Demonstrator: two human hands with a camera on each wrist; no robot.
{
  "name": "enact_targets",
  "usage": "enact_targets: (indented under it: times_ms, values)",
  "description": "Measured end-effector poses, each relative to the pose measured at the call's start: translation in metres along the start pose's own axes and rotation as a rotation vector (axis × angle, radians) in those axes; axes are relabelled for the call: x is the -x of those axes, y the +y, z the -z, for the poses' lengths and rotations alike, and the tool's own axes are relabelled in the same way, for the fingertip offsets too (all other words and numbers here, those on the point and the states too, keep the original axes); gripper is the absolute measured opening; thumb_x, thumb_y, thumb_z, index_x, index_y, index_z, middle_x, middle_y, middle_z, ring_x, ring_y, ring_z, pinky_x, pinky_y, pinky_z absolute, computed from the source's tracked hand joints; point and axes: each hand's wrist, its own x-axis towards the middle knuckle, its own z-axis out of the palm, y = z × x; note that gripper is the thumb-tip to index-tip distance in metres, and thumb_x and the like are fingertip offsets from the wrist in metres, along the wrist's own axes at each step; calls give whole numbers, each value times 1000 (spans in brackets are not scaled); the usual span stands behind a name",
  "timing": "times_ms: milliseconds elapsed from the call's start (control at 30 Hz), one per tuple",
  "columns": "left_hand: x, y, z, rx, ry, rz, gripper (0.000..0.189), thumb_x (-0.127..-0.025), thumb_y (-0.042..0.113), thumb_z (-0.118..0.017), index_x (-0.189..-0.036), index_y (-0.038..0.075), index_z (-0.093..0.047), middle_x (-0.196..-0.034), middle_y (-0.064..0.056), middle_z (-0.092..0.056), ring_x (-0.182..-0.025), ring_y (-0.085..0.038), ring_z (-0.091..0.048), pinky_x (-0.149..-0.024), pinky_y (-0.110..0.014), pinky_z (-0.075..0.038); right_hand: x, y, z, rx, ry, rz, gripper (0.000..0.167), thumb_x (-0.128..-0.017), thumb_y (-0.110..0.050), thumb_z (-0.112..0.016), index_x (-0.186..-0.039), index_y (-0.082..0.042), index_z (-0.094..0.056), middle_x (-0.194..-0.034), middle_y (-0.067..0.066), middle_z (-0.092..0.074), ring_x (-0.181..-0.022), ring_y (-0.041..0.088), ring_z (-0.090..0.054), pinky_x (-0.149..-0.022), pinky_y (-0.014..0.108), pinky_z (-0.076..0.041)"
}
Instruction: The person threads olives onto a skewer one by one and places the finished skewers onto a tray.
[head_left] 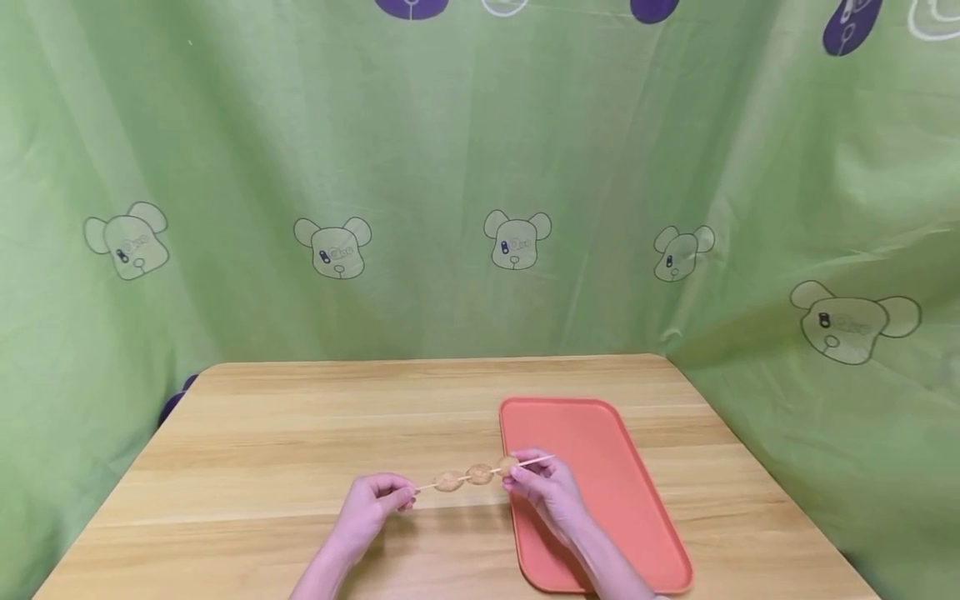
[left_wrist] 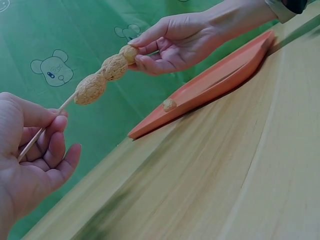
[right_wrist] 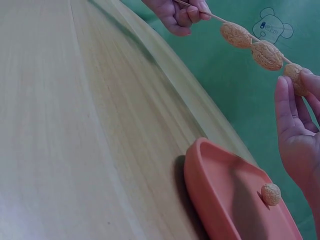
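My left hand [head_left: 369, 507] pinches a thin wooden skewer [head_left: 426, 487] near its left end, between thumb and fingers. Three brown, wrinkled balls, perhaps meatballs, are threaded along it: a left ball [head_left: 448, 482], a middle ball [head_left: 479, 474] and a right ball [head_left: 507, 465]. With thumb and fingertips my right hand [head_left: 553, 496] grips the right ball, and the skewer's other end sticks out past it in the head view. Both hands hold the skewer above the table, at the left side of a pink tray [head_left: 573, 425].
One loose ball [right_wrist: 270, 194] of the same kind lies on the tray; in the head view it is not visible. The tray rests on the right part of the wooden table [head_left: 300, 433]. A green curtain [head_left: 420, 308] with bear-head prints surrounds the table's back and sides.
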Motion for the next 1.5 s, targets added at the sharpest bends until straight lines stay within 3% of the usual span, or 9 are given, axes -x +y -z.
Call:
enact_targets:
  times_ms: [233,567,800,1100,1267,1500]
  values:
    - [-1,-2,-1,-7,-20,-7,19,-83,-1,-60,-92,-18,-59,-77,-14,-63,-69,-12,-58,-72,-28,-52,0,1,1,-12,-3,-3,25,-85,13,-50,-102,-1,-63,-88,6,-65,-77,15,-64,-74,25,-53]
    - [-3,-7,2,-67,-27,29,21,-84,6,-62,-96,-12,-63,-82,-20,-64,-74,-19,-60,-74,-27,-50,0,1,1,22,0,-6,22,-86,11,-50,-103,1,-61,-90,7,-65,-77,15,-64,-74,26,-53]
    - [-3,-6,6,-56,-68,5,23,-85,5,-62,-99,-14,-62,-83,-20,-64,-77,-19,-61,-76,-27,-51,-5,-2,1,42,-11,-18,22,-86,10,-51,-103,1,-61,-88,7,-66,-77,15,-64,-74,26,-53]
    - [-1,-4,2,-37,6,3,21,-86,3,-60,-97,-15,-61,-78,-14,-64,-71,-10,-58,-75,-25,-50,-6,-5,3,82,13,-21,30,-86,9,-52,-113,-1,-60,-94,6,-68,-81,14,-64,-74,25,-53]
    - [-2,-4,1,-28,54,4,20,-85,2,-60,-96,-15,-61,-78,-13,-64,-70,-10,-58,-74,-24,-49,-8,-10,10,124,69,-21,31,-86,11,-51,-115,2,-58,-100,8,-67,-88,15,-64,-79,28,-52]
    - [-2,-3,5,-41,71,-11,21,-86,2,-60,-97,-15,-61,-78,-14,-64,-70,-10,-58,-74,-25,-50,-16,-22,22,303,212,20,44,-85,-1,-61,-121,18,-45,-102,12,-67,-87,17,-65,-79,37,-52]
